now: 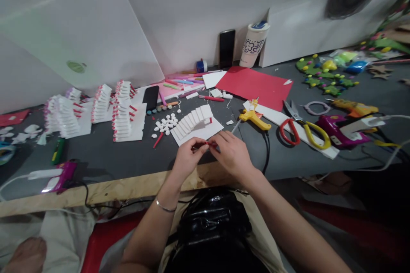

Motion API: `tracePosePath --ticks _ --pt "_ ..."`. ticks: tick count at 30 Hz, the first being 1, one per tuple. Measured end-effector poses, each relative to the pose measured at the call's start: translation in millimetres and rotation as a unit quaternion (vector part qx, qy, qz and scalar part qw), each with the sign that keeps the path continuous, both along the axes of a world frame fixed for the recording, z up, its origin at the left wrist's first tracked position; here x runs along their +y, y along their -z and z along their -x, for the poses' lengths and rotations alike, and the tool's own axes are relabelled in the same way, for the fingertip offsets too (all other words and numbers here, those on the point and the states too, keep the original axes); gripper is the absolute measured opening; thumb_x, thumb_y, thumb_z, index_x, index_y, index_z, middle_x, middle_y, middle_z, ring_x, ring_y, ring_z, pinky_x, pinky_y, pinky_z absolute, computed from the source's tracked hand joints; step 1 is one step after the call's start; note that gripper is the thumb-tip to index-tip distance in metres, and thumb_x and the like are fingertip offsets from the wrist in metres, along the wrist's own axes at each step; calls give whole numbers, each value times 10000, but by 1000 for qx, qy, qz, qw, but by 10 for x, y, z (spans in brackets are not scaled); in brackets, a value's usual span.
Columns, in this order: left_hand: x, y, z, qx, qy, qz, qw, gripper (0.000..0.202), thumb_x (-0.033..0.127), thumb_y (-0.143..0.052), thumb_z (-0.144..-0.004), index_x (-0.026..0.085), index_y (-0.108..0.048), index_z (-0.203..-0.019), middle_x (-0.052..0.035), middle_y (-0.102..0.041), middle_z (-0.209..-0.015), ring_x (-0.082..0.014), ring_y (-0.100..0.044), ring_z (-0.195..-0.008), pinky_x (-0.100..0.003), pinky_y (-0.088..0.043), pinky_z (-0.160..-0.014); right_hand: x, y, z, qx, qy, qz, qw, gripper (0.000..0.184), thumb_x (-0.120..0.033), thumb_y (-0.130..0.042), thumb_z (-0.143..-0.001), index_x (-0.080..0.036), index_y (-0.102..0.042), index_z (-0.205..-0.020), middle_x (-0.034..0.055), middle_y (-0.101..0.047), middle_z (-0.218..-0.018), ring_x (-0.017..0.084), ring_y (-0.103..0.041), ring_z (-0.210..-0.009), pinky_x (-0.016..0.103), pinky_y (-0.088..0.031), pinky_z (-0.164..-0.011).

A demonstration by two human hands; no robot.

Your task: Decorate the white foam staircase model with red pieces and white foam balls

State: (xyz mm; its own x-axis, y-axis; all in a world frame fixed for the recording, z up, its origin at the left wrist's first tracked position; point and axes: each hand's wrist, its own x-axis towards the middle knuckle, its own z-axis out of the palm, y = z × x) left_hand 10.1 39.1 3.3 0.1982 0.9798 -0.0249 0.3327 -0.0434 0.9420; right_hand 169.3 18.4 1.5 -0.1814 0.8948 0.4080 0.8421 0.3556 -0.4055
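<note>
My left hand (188, 157) and my right hand (233, 153) meet at the table's front edge. Their fingertips pinch a small red piece (210, 144), mostly hidden by the fingers, perhaps a bit of red stick. Just beyond them stands a small white model staircase (192, 122) on a white base, with a short red post at its right end. White round pellets (167, 123) lie left of the stairs, beside a loose red stick (158, 140). A yellow glue gun (256, 119) rests to the right of my right hand.
Several similar white staircases with red posts (128, 123) stand at left. Scissors (303, 124) lie at right near a purple power strip (344, 131). Red sheet (253, 85), phone (227, 49) and cup (254, 45) are at the back. A cord hangs over the front edge.
</note>
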Motion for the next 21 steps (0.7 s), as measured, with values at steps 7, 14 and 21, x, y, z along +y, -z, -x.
tracePosePath --ticks 7,14,21 --pt "4 5 38 -99 -48 69 992 185 360 -763 -694 191 -717 -752 0 -670 -662 -127 -562 -598 -237 -427 -555 -108 46 -45 97 3 37 995 81 -208 -651 -864 -217 -657 -944 79 -702 -916 250 -619 -880 349 -477 -748" --pt "-47 63 -91 -295 -75 224 926 308 403 -824 -633 149 -674 -720 31 -576 -591 -67 -478 -521 -188 -338 -470 -171 127 45 414 41 148 897 86 -320 -642 -825 -239 -666 -836 11 -708 -769 178 -626 -664 299 -507 -640" --pt "-122 140 -180 -345 -28 286 893 360 468 -806 -676 152 -652 -754 7 -584 -658 -77 -474 -532 -202 -299 -427 -87 115 139 487 65 134 860 148 -372 -658 -813 -232 -667 -860 26 -712 -827 181 -633 -700 300 -517 -665"
